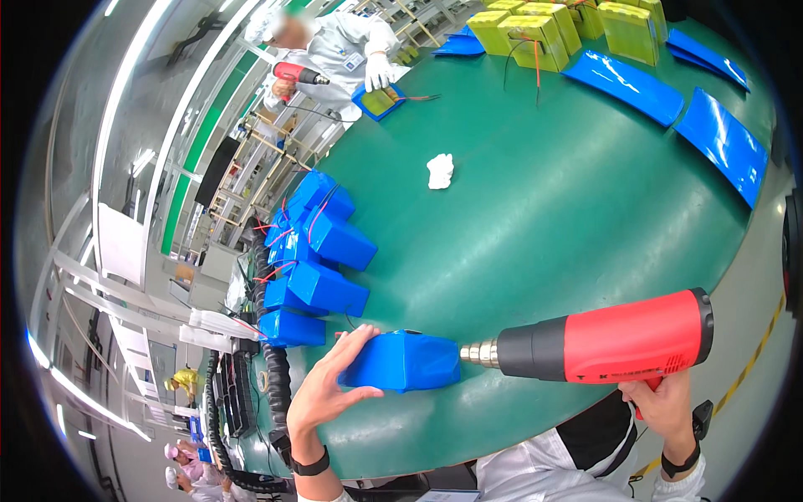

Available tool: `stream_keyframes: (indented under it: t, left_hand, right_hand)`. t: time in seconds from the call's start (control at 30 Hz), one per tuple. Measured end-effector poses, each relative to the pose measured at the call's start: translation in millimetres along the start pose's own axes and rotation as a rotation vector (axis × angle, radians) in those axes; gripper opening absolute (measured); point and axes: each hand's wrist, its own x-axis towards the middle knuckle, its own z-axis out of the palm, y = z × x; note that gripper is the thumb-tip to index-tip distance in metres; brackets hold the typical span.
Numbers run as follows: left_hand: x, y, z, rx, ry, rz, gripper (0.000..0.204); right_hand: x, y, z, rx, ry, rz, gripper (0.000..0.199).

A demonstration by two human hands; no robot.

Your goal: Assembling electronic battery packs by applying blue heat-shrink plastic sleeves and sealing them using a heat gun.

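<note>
A blue film-wrapped battery pack (401, 361) rests at the near edge of the green table. My left hand (328, 393) holds its left end, the fingers along the far side and the thumb at the near side. My right hand (665, 406) is closed round the handle of a red and black heat gun (631, 339). The gun lies level, and its metal nozzle points left at the pack's right end, very close to it; I cannot tell whether they touch. The film looks wrinkled at that end.
Several finished-looking blue packs (335, 238) with red leads stand on the table's (502, 251) left side. Yellow-green packs (535, 42) and flat blue sleeves (623, 84) lie at the far right. A crumpled white piece (440, 171) lies mid-table. Across it, a co-worker (335, 50) holds another heat gun.
</note>
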Motion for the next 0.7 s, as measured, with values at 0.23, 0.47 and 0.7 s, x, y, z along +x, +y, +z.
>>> stream_keyframes:
  t: [0.23, 0.47, 0.7]
  left_hand:
    - [1.8, -0.1, 6.7, -0.127, 0.018, 0.117, 0.096]
    - [8.5, -11.0, 19.1, -0.431, 0.321, 0.016, 0.048]
    - [8.4, -11.6, 23.1, -0.436, 0.389, 0.011, 0.038]
  right_hand:
    - [4.5, 1.2, 17.5, -0.066, 0.034, -0.063, 0.043]
    - [2.8, -0.3, 14.6, -0.251, 0.037, -0.193, 0.040]
    - [-0.7, 2.0, 12.8, -0.231, 0.032, -0.147, 0.036]
